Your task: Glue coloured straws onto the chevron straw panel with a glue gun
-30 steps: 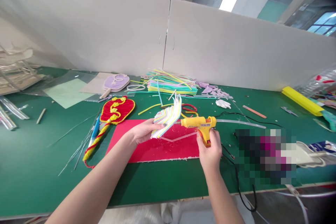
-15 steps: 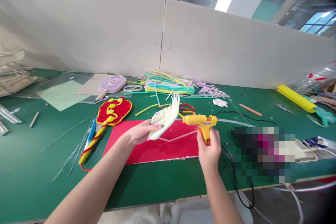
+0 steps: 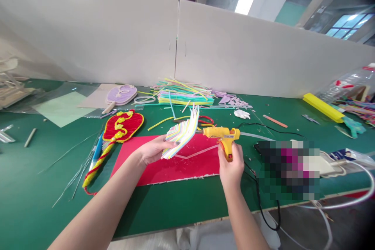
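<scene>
My left hand (image 3: 155, 150) pinches the lower left edge of a fan-shaped bundle of pastel strips (image 3: 183, 133), tilted up over a red sheet (image 3: 175, 170). In my right hand (image 3: 231, 164) is a yellow glue gun (image 3: 222, 133), gripped by its handle. Its nozzle points left and reaches the right edge of the strips; whether it touches them I cannot tell. Left of the red sheet lies a red and yellow fan (image 3: 124, 125) with a twisted handle.
Behind are a pile of pastel strips (image 3: 184, 95), purple scraps (image 3: 228, 99) and a purple fan (image 3: 121, 94). A pixelated dark object (image 3: 287, 168) and black cable (image 3: 259, 199) lie right. A yellow piece (image 3: 322, 107) sits far right. A white partition (image 3: 117, 27) stands behind the table.
The view has shifted slightly, so the table things appear a little further left. Both hands keep their holds, with the nozzle still at the strips' right edge.
</scene>
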Demonstrator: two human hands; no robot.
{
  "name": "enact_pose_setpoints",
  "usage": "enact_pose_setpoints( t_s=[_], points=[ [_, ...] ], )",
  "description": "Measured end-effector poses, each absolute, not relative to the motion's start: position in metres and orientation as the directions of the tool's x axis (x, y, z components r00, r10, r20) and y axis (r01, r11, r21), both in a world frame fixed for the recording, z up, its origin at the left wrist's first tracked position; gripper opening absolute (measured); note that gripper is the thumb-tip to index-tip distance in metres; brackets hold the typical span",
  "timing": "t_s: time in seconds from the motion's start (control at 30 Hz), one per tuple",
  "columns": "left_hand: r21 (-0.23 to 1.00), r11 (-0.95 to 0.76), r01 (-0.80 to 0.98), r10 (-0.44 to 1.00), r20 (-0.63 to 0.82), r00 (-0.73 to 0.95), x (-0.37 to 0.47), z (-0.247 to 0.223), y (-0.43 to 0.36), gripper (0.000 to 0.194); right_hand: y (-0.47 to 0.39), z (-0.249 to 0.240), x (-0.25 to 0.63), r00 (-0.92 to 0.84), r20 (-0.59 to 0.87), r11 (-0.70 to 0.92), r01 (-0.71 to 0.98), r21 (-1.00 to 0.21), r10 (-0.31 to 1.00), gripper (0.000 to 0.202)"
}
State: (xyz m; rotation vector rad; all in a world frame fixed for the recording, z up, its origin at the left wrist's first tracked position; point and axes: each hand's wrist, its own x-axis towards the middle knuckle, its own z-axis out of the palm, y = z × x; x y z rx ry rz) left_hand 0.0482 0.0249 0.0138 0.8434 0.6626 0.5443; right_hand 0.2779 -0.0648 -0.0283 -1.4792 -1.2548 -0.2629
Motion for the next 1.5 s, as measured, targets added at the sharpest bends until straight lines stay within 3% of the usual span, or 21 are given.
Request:
enact_pose_setpoints(
  t_s=[0.53,1.5],
  points=[
    [0.778,0.603,-0.178,0.67,-0.372,0.643,0.0485,0.0164,0.0236,0.043,-0.0635,-0.0292,0.2793,0.43,0.714,0.179,0.776,-0.605,0.552,0.021],
    [0.794,0.586,-0.163,0.661,-0.351,0.663,0.0471,0.0141,0.0232,0.04,-0.0622,-0.0328,0.2836,0.493,0.657,0.142,0.728,-0.67,0.57,0.025]
  ],
)
